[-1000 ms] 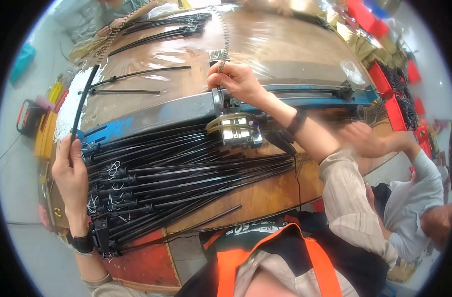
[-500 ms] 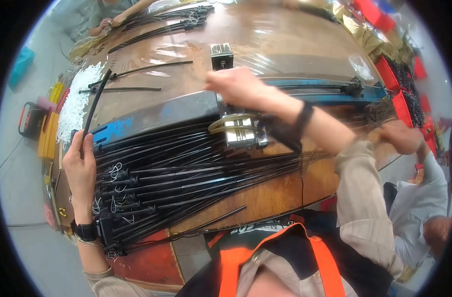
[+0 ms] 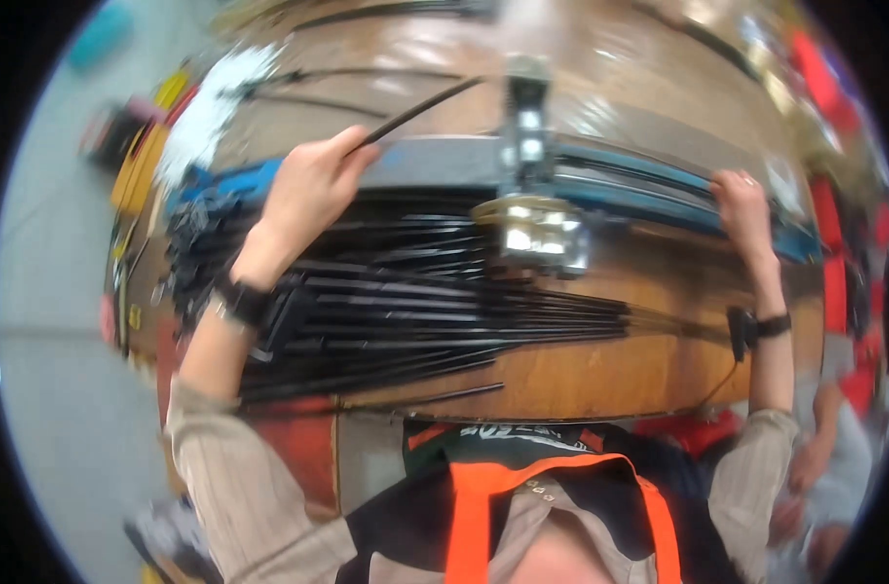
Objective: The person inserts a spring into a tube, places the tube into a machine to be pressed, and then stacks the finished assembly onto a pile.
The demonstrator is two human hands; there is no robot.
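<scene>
My left hand (image 3: 313, 190) is closed around one end of a thin black tube (image 3: 420, 109), which slants up to the right with its far end near the metal fixture (image 3: 529, 127). My right hand (image 3: 743, 209) is at the right part of a blue rail (image 3: 649, 200), its fingers pinched together over the rail. What is between those fingers, if anything, is too blurred to make out. Dark rods lie along the rail's channel. A shiny metal block (image 3: 537, 234) sits in front of the fixture, between my hands.
Many black tubes (image 3: 396, 292) lie in a bundle on the wooden bench (image 3: 600, 375). White pieces (image 3: 216, 112) are heaped at the far left, close to two more black tubes. Red bins (image 3: 824, 209) line the right side, and a person's arm (image 3: 822, 428) shows at lower right.
My right hand has gone from the fixture to the right part of the rail. My left hand has moved inward, tilting the tube toward the fixture. The whole view has shifted and blurred.
</scene>
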